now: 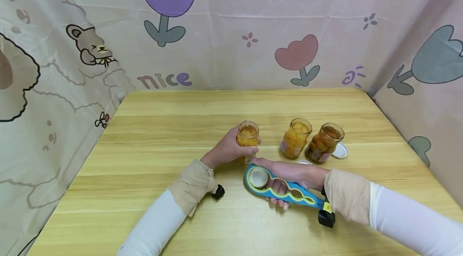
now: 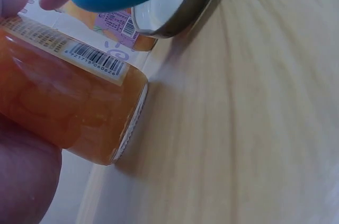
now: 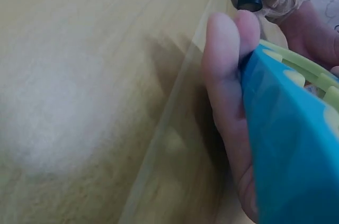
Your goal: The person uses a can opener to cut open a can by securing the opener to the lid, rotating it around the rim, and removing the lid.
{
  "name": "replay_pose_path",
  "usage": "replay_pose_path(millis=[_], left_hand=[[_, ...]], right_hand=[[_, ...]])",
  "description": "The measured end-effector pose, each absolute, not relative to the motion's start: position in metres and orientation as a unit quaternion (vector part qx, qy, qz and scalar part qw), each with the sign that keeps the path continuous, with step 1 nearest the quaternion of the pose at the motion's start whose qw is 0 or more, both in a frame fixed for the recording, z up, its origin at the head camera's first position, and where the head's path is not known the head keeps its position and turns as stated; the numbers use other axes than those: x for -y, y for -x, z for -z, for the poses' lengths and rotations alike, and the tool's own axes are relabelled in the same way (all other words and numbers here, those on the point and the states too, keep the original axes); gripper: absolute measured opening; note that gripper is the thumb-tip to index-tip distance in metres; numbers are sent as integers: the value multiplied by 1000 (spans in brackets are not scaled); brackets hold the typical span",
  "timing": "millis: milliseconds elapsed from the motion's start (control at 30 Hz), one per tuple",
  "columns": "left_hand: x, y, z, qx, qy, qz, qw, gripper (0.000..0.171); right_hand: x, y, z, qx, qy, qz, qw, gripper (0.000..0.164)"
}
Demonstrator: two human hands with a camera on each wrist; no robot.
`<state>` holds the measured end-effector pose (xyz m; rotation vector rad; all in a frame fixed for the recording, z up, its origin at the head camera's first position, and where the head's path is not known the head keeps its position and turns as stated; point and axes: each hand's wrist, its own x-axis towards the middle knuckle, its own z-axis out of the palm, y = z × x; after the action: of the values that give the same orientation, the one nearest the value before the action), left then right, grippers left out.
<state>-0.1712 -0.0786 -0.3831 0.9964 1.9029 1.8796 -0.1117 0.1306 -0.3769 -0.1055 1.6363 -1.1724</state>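
Observation:
My left hand grips an uncapped glass jar of orange fruit in syrup. In the left wrist view the barcode label and the base of the jar show, tilted by that camera's angle. My right hand holds a blue jar opener with a wavy yellow-green lining, its fingers curled under the tool. A jar lid, white inside, sits in the opener's rounded end, beside the jar. The right wrist view shows the opener's blue side against the fingers.
To the right stand two more uncapped jars, one with yellow fruit and one with darker fruit. A white lid lies beside the darker jar; another lid is partly hidden behind my right hand. A patterned curtain hangs behind the wooden table.

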Motion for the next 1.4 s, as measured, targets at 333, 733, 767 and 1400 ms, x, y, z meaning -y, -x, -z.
replay_pose_path(millis=[333,733,767,1400], left_hand=[[79,171,382,-665,-349,-646,136,45],[76,184,403,-670,-351,-642,126,48],[76,182,400,-669,-350,-643,126,48],[79,167,380,-690,-334,-628,133,43]], right_hand=[[-130,110,373,-686,51,493,532,81],[-135,105,358,-712,27,497,495,87],[-135,105,356,-714,28,500,490,89],[-146,78,327,-856,155,428,246,68]])
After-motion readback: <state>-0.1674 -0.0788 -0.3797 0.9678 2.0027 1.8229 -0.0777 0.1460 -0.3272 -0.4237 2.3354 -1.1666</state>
